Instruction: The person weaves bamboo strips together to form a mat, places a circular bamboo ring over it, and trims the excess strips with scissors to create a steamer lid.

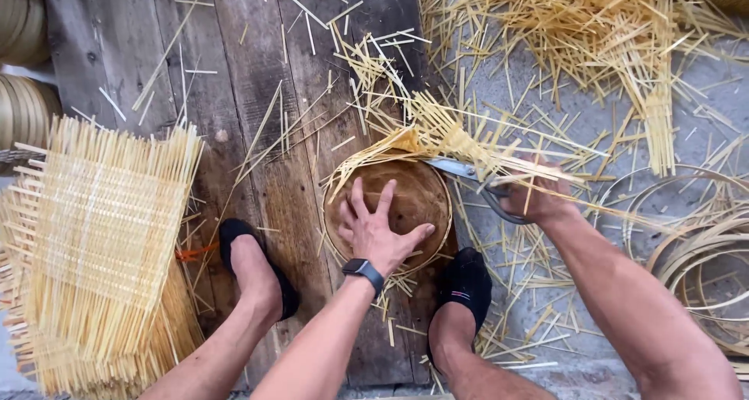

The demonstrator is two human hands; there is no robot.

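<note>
Round woven tray (409, 205) under flat open left hand (377, 230); right hand (534, 197) grips scissors (468, 174).

A round woven bamboo piece (406, 201) lies flat on dark planks, loose strips fanning off; metal scissors (468, 174) bite its rim.

Two hands (374, 232) (538, 201), two feet (257, 267) (464, 291), one scissors (468, 174), one round basket (406, 201), one mat stack (101, 244).

The left hand (376, 227) lies flat, palm down, fingers spread wide, its forearm reaching up from the lower edge with a dark band at the wrist; the right hand (529, 199) is curled closed in a grip, its arm stretching in from the lower right corner. Both bare legs are bent, the feet in black shoes planted either side of the left forearm.
</note>
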